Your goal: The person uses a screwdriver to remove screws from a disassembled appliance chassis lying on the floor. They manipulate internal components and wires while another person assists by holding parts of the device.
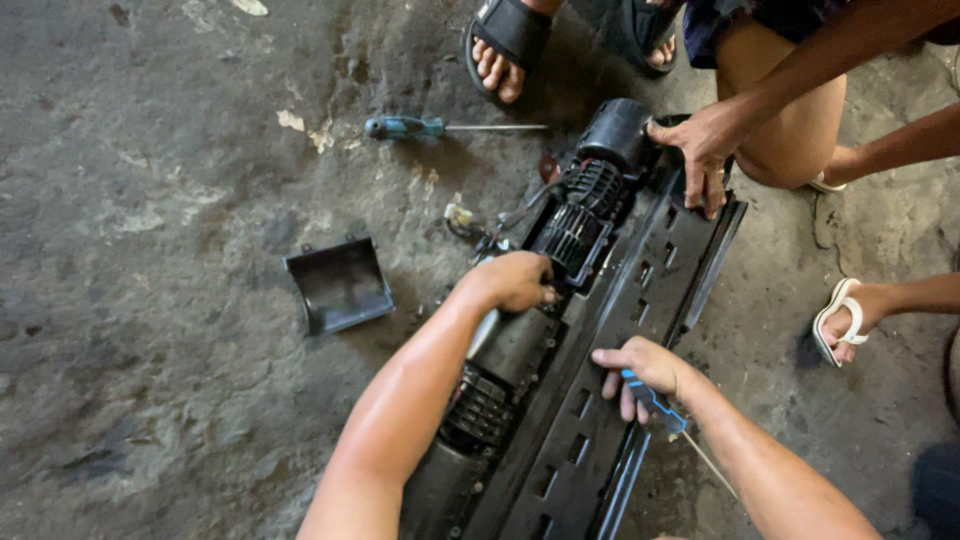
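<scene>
Partly dismantled black blower assembly (pixel 560 330) lying diagonally at frame centre on the concrete floor (pixel 150 300): left hand (pixel 515 280) closed on its fan housing, right hand (pixel 645 370) gripping a blue-handled screwdriver (pixel 655 405), one removed cover (pixel 340 285) set aside at left, remaining parts apparently still attached.

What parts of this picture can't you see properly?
- Head view: the long black machine runs off the bottom edge.
- The left hand covers whatever its fingers press.
- The right hand hides most of the blue-handled tool.
- The helper's hand belongs to a person cut off at the top.
</scene>
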The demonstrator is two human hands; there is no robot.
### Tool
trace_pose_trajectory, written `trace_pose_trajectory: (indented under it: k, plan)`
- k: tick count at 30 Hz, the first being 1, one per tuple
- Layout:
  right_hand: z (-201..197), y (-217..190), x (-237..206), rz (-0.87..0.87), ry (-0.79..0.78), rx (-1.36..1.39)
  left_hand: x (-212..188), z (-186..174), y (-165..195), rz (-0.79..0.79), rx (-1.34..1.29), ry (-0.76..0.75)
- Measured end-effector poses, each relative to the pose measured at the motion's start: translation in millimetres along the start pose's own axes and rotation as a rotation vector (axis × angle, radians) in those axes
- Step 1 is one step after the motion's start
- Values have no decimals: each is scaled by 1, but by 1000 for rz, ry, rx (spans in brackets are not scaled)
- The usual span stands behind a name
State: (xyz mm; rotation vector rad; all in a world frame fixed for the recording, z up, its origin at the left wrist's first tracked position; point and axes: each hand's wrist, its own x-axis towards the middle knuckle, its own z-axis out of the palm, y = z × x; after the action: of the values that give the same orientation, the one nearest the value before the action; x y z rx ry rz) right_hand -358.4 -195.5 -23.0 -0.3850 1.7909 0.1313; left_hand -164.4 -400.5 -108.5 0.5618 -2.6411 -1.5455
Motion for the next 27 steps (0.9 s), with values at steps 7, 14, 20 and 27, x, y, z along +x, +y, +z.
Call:
trace_pose_trajectory:
  k: [7,14,20,27]
  plan:
    - [1,1,-4,-35,8,14,4,3,-3,26,-15,3]
    - [-1,3,1,-38,-16,20,8,5,-2,-64,17,17]
    - [-1,2,0,-28,-18,33,3,3,-3,-60,-68,66]
    - [1,2,-1,-47,-10,26,-7,7,7,-123,-133,221]
